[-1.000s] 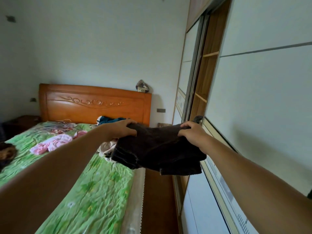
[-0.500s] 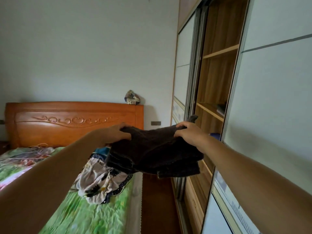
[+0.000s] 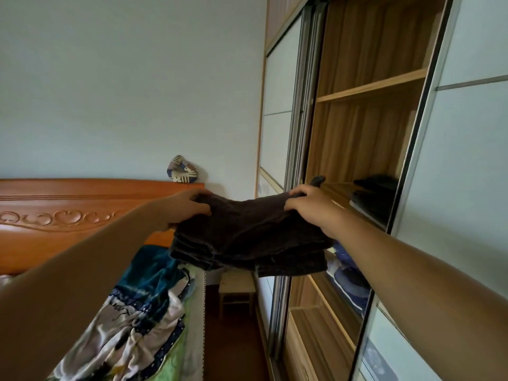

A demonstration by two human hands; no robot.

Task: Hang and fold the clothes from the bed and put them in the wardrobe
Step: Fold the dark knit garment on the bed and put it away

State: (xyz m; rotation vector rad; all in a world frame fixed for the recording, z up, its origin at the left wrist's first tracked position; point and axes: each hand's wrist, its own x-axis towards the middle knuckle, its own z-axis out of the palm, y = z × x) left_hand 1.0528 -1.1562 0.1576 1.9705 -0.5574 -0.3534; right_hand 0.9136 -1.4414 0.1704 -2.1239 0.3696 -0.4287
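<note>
From the head camera, we hold a folded dark brown cloth bundle [image 3: 247, 232] up in the air with both hands, between the bed and the open wooden wardrobe [image 3: 365, 149]. Our left hand [image 3: 189, 206] pinches the left top edge, with the fingers curled over the cloth. Our right hand [image 3: 310, 206] pinches the right top edge the same way. The bundle is not on a shelf yet; it hangs just in front of the gap between the sliding doors. We hold only the top, so the lower layers sag down, and we think they could slip open and spoil the fold. The pale wooden shelf [image 3: 368, 88] up high is bare, and the shelf near our right hand already has a dark folded pile [image 3: 376, 193] on it. If we push the bundle in too fast, it might bump that pile or catch on the metal frame of the sliding door [image 3: 299, 133]. More crumpled patterned clothes [image 3: 143, 312] wait on the bed with the green sheet [image 3: 176, 358], so there is a lot left to do.
</note>
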